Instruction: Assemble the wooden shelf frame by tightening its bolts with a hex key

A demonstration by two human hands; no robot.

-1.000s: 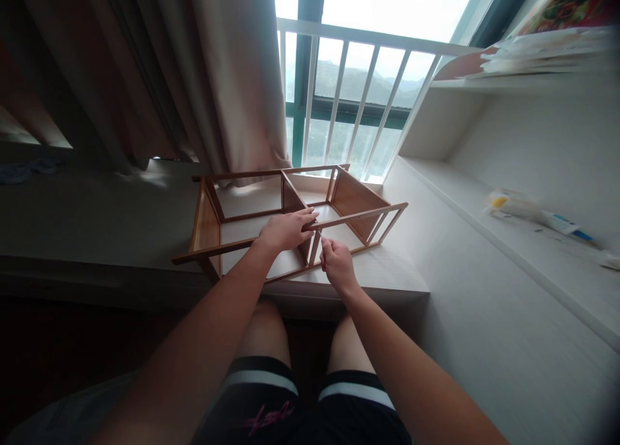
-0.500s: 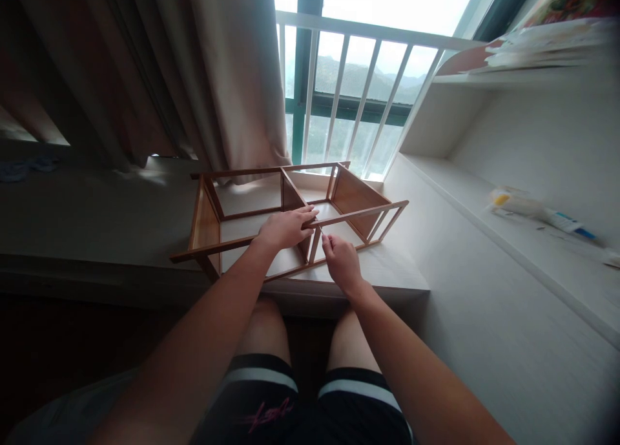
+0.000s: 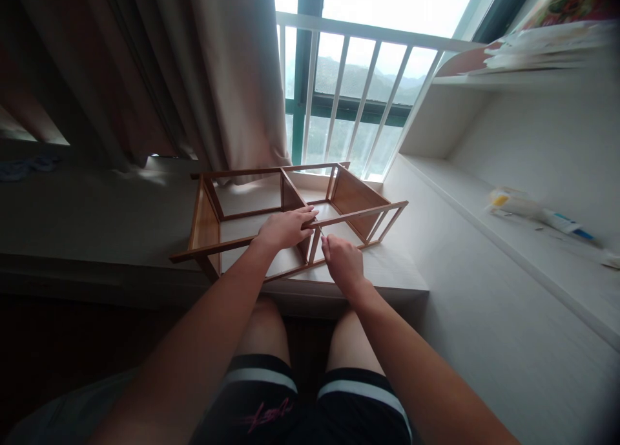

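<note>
A brown wooden shelf rack lies on its side on the pale ledge, with panels at both ends and one across the middle. My left hand grips its near upper rail around the middle panel, fingers reaching over the wood. Close by on the right, my right hand is closed around a thin metal tool, whose tip meets the rail where the short crosspiece joins it. Most of the tool is hidden in the fist, so its kind cannot be made out.
The pale ledge runs beneath the rack, its front edge just above my knees. Behind stand a white railing and a window. A curtain hangs at the left. A side shelf on the right bears a plastic packet.
My right hand has turned and shifted very slightly at the joint, its wrist a little further right. My left hand and the rack stay put.
</note>
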